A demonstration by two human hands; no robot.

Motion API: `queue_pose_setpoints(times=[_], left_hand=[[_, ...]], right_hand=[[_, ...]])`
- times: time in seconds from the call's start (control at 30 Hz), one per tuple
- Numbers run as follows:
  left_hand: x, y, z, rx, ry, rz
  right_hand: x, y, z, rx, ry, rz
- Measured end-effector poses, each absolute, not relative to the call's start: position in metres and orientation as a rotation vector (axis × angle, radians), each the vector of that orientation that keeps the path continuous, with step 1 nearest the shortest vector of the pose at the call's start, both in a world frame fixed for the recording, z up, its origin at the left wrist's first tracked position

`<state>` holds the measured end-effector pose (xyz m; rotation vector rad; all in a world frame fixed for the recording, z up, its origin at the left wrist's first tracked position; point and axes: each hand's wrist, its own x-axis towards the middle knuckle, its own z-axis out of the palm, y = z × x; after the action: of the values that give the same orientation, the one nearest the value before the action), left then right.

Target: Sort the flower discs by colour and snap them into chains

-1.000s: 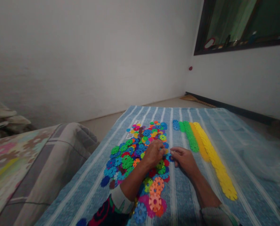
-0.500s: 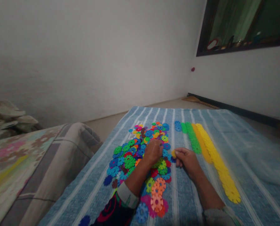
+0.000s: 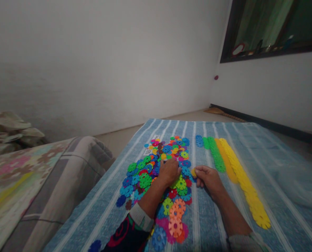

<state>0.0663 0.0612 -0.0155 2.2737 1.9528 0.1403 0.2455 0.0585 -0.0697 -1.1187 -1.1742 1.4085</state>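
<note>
Many flat, notched plastic discs in mixed colours lie in a loose pile (image 3: 144, 179) on the striped blue cloth (image 3: 111, 196). Over the middle of this pile is my left hand (image 3: 169, 173), palm down with its fingers curled in. Its fingertips are hidden, so what they hold cannot be made out. To the right of the pile, my right hand (image 3: 208, 177) pinches a yellow notched disc (image 3: 194, 173) between thumb and fingertips. Farther right run sorted rows of overlapping discs: a long yellow row (image 3: 246, 185), an orange-yellow row (image 3: 228, 164), a green row (image 3: 215, 155) and a short blue row (image 3: 199, 140).
Several orange discs (image 3: 176, 225) and a blue disc (image 3: 158, 238) lie at the pile's near end. A clear plastic sheet or bag (image 3: 300, 178) rests on the cloth's right side. Left of it stands a padded, cloth-covered surface (image 3: 74, 168). A white wall (image 3: 119, 70) rises behind.
My left hand has shifted slightly toward me over the pile, uncovering a yellow disc beyond its knuckles. The right hand stays nearly in place with the yellow disc.
</note>
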Motion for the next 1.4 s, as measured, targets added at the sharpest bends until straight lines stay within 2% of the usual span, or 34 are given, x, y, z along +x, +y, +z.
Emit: queue_pose_setpoints(times=[0.3,0.5,0.97,1.27,1.4], left_hand=[[0.015,0.093,-0.006,1.88,2.474,0.178],[0.013,0.106,-0.005,1.883,2.4,0.105],[0.013,0.112,-0.012,1.837,2.406,0.242],[0.012,0.099,-0.013,1.77,1.962,0.807],[0.036,0.08,-0.01,1.591,1.624,0.879]], right_hand=[[0.244,0.062,-0.072,-1.105,-1.185,1.432],[0.243,0.061,-0.07,-1.109,-1.177,1.431],[0.243,0.062,-0.069,-1.098,-1.184,1.436],[0.242,0.063,-0.072,-1.072,-1.184,1.427],[0.242,0.063,-0.069,-1.046,-1.151,1.445]])
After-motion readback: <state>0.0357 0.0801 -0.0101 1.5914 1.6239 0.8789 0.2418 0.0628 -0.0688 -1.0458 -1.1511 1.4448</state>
